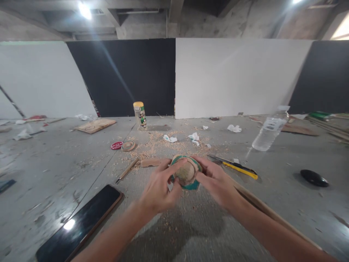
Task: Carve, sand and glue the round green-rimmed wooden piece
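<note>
In the head view, a round, pale wooden piece [186, 171] sits between my two hands, held above the grey floor. A teal sheet [192, 185], perhaps sandpaper, is wrapped partly around and under it. My left hand [163, 183] grips the left side, thumb at the lower front edge and fingers bent over the top. My right hand [212, 178] closes on the right side, thumb against the rim. Fingers hide much of the sheet. Just beyond my left fingers lies a flat wooden block [149, 162], and a carving tool with a wooden handle [128, 170] rests left of it.
Wood shavings [160, 145] and crumpled tissues [194, 137] litter the floor ahead. A yellow utility knife [240, 170], a plastic bottle [269, 131] and a black mouse [314, 178] lie or stand rightward. Leftward are a phone [84, 222], a red round lid [117, 145] and a yellow-capped bottle [140, 116].
</note>
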`<act>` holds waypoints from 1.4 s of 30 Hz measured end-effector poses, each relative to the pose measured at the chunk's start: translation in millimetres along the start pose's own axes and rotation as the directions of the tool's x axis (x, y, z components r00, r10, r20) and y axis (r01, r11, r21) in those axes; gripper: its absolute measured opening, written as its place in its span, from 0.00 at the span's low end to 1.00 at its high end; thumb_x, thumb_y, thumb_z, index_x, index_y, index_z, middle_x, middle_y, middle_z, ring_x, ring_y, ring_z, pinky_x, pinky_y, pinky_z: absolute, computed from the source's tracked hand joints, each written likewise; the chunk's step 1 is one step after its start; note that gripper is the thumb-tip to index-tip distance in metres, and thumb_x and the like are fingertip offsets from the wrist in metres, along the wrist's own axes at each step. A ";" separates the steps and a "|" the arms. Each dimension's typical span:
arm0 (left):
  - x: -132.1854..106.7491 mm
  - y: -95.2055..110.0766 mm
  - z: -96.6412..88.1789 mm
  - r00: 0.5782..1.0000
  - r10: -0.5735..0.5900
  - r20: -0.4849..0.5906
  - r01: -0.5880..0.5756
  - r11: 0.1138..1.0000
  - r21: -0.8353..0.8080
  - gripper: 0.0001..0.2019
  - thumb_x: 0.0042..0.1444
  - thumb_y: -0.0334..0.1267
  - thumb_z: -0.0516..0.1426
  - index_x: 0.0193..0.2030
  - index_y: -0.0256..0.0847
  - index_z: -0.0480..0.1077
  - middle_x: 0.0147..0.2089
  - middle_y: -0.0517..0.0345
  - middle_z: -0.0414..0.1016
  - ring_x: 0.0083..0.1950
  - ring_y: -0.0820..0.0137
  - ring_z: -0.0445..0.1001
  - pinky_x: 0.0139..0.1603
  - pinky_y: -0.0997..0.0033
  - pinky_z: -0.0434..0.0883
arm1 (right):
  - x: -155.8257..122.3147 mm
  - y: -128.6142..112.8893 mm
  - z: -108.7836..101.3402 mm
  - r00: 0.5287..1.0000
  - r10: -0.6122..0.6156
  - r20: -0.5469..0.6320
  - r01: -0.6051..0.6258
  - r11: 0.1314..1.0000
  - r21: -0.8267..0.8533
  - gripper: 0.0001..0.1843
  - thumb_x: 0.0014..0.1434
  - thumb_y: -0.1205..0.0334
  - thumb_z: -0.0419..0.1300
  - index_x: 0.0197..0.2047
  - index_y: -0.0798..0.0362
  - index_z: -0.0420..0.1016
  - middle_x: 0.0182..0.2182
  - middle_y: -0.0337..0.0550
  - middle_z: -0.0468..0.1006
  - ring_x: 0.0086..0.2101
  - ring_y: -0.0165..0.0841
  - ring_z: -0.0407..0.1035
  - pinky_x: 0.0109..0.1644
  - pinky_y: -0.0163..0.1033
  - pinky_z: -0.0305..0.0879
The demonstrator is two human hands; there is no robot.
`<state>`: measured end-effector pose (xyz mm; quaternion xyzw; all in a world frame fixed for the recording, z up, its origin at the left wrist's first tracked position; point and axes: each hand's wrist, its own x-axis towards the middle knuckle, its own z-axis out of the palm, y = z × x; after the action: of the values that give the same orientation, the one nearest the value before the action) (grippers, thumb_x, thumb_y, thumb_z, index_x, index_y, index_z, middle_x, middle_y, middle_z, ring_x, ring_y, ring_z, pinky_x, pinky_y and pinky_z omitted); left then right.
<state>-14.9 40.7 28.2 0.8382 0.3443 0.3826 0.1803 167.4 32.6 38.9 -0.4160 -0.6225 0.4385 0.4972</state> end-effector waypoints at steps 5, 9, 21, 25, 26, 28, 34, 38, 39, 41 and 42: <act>4.7 -9.9 0.6 0.984 -0.153 0.087 0.165 0.973 -0.162 0.23 0.60 0.43 0.54 0.62 0.40 0.68 0.41 0.51 0.70 0.37 0.67 0.68 0.36 0.68 0.69 | 3.4 13.5 -0.6 0.997 0.038 -0.065 -0.039 0.999 -0.011 0.21 0.46 0.64 0.58 0.46 0.52 0.73 0.37 0.43 0.77 0.39 0.37 0.71 0.43 0.41 0.67; 5.3 -22.8 4.0 0.953 -0.203 0.223 0.261 0.927 -0.270 0.25 0.59 0.46 0.57 0.62 0.42 0.67 0.41 0.52 0.76 0.35 0.68 0.70 0.38 0.68 0.70 | 3.7 25.6 0.1 0.997 0.060 -0.043 -0.060 0.998 0.000 0.20 0.46 0.65 0.56 0.45 0.51 0.74 0.39 0.44 0.78 0.41 0.38 0.72 0.43 0.41 0.68; 4.5 -41.8 4.0 0.903 -0.218 0.370 0.325 0.910 -0.257 0.23 0.58 0.40 0.57 0.61 0.46 0.68 0.37 0.58 0.77 0.27 0.75 0.64 0.28 0.76 0.64 | 5.9 51.0 0.1 0.985 0.155 0.080 -0.152 0.987 -0.046 0.25 0.48 0.63 0.56 0.52 0.51 0.69 0.44 0.48 0.79 0.42 0.40 0.74 0.44 0.44 0.72; 5.1 -40.3 3.2 0.927 -0.211 0.311 0.264 0.954 -0.140 0.21 0.58 0.38 0.57 0.59 0.48 0.70 0.44 0.56 0.76 0.31 0.73 0.66 0.33 0.73 0.65 | 10.8 52.5 -6.3 0.978 0.151 0.146 -0.133 0.983 -0.125 0.27 0.50 0.66 0.56 0.55 0.52 0.68 0.46 0.49 0.79 0.43 0.41 0.75 0.44 0.45 0.72; 4.5 -40.2 3.5 0.931 -0.207 0.300 0.249 0.962 -0.110 0.21 0.57 0.37 0.58 0.58 0.48 0.71 0.46 0.55 0.75 0.34 0.71 0.67 0.35 0.71 0.66 | 11.7 53.5 -8.0 0.976 0.145 0.160 -0.120 0.980 -0.156 0.27 0.50 0.67 0.56 0.56 0.52 0.69 0.47 0.50 0.79 0.44 0.41 0.75 0.45 0.45 0.72; 3.1 -40.3 4.0 0.930 -0.207 0.302 0.235 0.970 -0.060 0.22 0.56 0.36 0.59 0.58 0.48 0.71 0.50 0.53 0.72 0.37 0.69 0.69 0.38 0.69 0.68 | 12.8 54.9 -11.4 0.976 0.119 0.181 -0.075 0.969 -0.234 0.27 0.50 0.69 0.57 0.56 0.50 0.71 0.49 0.49 0.78 0.48 0.42 0.73 0.50 0.46 0.70; 2.9 -39.9 1.1 0.913 -0.196 0.358 0.171 0.980 0.099 0.17 0.57 0.37 0.59 0.53 0.45 0.73 0.49 0.51 0.69 0.43 0.65 0.72 0.44 0.65 0.70 | 11.7 54.1 -21.1 0.977 0.046 0.211 0.062 0.877 -0.477 0.20 0.55 0.69 0.57 0.49 0.46 0.78 0.49 0.47 0.79 0.47 0.43 0.73 0.51 0.49 0.67; 4.6 -41.4 -1.6 0.914 -0.176 0.365 0.154 0.984 0.089 0.16 0.59 0.35 0.56 0.54 0.45 0.72 0.48 0.54 0.74 0.43 0.67 0.73 0.44 0.68 0.70 | 11.7 47.8 -24.1 0.979 -0.002 0.205 0.123 0.808 -0.576 0.18 0.56 0.69 0.56 0.48 0.47 0.77 0.47 0.48 0.79 0.47 0.42 0.72 0.49 0.48 0.67; 4.8 -41.8 -1.9 0.916 -0.175 0.361 0.154 0.984 0.086 0.15 0.59 0.35 0.55 0.53 0.44 0.72 0.48 0.54 0.75 0.43 0.68 0.74 0.44 0.69 0.70 | 11.7 45.0 -24.7 0.977 -0.011 0.212 0.138 0.793 -0.593 0.16 0.56 0.68 0.56 0.46 0.47 0.78 0.46 0.47 0.80 0.45 0.42 0.72 0.48 0.47 0.67; 4.9 -41.9 -2.1 0.919 -0.166 0.357 0.145 0.986 0.087 0.14 0.60 0.34 0.54 0.52 0.44 0.72 0.48 0.55 0.76 0.45 0.67 0.74 0.45 0.69 0.69 | 11.3 39.0 -25.5 0.972 -0.022 0.234 0.167 0.767 -0.620 0.13 0.57 0.65 0.57 0.45 0.48 0.78 0.43 0.46 0.81 0.42 0.40 0.73 0.45 0.45 0.68; 4.8 -41.4 -2.0 0.921 -0.162 0.354 0.139 0.986 0.089 0.13 0.60 0.34 0.54 0.50 0.44 0.73 0.48 0.55 0.76 0.46 0.67 0.73 0.46 0.68 0.69 | 10.7 36.2 -25.6 0.969 -0.027 0.246 0.181 0.756 -0.629 0.12 0.57 0.64 0.58 0.44 0.48 0.78 0.42 0.46 0.81 0.42 0.40 0.73 0.45 0.45 0.67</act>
<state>-32.3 73.0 8.6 0.8704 0.3804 0.1966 0.2430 193.8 55.9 10.0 -0.4746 -0.8091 0.2120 0.2742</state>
